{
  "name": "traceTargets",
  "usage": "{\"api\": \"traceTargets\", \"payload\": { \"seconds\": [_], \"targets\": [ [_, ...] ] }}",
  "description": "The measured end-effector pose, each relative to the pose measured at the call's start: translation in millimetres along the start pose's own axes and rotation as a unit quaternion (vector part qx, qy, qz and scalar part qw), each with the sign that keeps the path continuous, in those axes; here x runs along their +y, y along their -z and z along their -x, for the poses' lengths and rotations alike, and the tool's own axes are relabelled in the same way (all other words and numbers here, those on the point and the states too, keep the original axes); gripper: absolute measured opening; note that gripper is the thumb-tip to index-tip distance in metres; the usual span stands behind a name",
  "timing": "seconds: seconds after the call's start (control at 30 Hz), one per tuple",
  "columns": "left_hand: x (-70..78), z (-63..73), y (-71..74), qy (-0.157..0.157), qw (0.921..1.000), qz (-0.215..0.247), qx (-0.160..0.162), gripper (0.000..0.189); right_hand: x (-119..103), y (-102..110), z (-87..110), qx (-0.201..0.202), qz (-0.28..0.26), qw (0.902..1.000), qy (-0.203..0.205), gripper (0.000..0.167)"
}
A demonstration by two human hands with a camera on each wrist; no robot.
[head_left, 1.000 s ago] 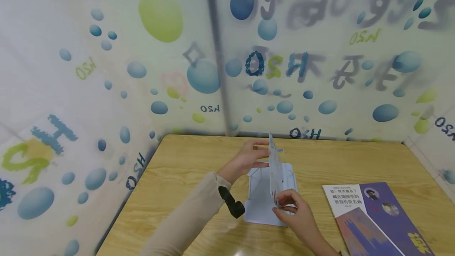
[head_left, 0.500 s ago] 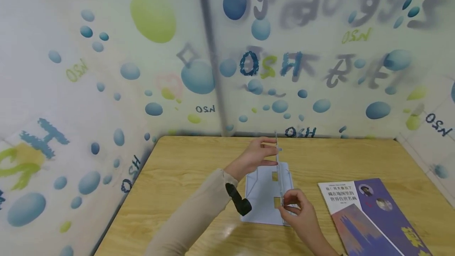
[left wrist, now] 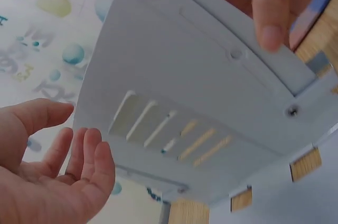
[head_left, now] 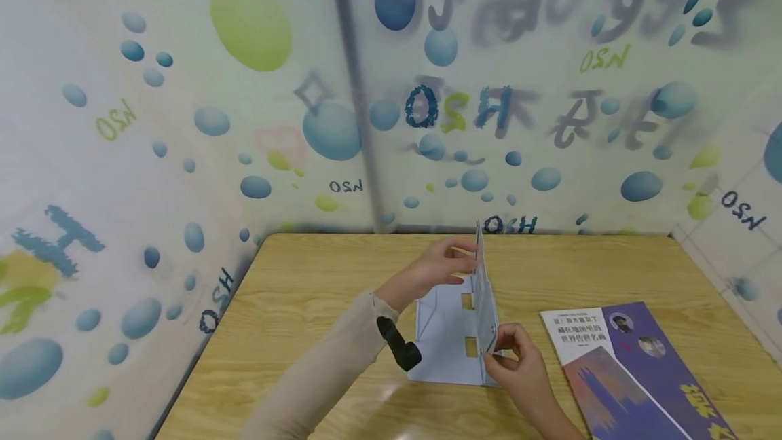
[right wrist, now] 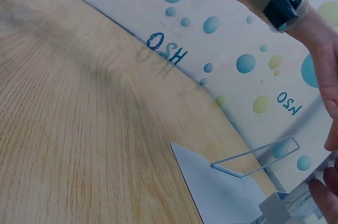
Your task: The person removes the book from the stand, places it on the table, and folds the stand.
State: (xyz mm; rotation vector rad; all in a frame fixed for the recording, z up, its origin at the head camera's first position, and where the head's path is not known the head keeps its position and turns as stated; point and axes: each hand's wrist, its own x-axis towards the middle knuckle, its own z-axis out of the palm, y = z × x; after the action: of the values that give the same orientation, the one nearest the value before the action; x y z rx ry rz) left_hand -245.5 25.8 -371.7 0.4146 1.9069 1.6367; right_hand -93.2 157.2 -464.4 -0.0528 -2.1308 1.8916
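Pinches near end of pale-blue, slotted, rigid panel (head_left: 485, 301) in right hand (head_left: 520, 367), holds left hand (head_left: 432, 269) relaxed beside far end, fold seemingly half-made: raised upright from pale-blue flat base (head_left: 441, 353) on wood-grain desk (head_left: 311, 290), not yet flat.

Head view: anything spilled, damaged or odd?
Nothing looks spilled or damaged. Behind the rectangular pale-blue stand, lettering on the white bubble-patterned wall reads mirrored, odd because print on the purple-and-white paper book reads normally.
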Motion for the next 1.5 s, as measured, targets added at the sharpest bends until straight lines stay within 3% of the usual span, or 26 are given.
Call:
{"api": "traceTargets", "payload": {
  "seconds": [0.3, 0.53, 0.8, 0.97, 1.27, 1.5],
  "targets": [
    [-20.9, 21.9, 43.0, 0.005, 0.9968, -0.080, 0.003, 0.029, -0.9, 0.2, -0.7, -0.003, 0.007, 0.9999, -0.008, 0.033],
    [-56.5, 36.3, 58.8, 0.013, 0.9843, -0.167, -0.057, 0.022, 0.1, -0.2, -1.5, -0.006, 0.008, 0.9999, -0.011, 0.033],
    [-94.2, 40.4, 53.2, -0.003, 0.9764, -0.208, -0.059, 0.022, -0.2, -0.6, -1.5, -0.005, 0.014, 0.9998, -0.016, 0.033],
    [-104.4, 40.1, 47.1, -0.015, 0.9772, -0.208, -0.042, 0.016, 0.2, -1.1, -1.0, -0.004, 0.014, 0.9998, -0.011, 0.033],
    [-121.6, 30.7, 33.7, -0.041, 0.9837, -0.173, 0.026, 0.005, 1.6, -1.1, -1.3, -0.003, 0.015, 0.9999, 0.000, 0.032],
    [-131.4, 22.8, 21.5, -0.064, 0.9766, -0.201, 0.043, 0.005, 1.6, -0.2, -0.6, -0.004, 0.021, 0.9998, 0.004, 0.032]
  ]
}}
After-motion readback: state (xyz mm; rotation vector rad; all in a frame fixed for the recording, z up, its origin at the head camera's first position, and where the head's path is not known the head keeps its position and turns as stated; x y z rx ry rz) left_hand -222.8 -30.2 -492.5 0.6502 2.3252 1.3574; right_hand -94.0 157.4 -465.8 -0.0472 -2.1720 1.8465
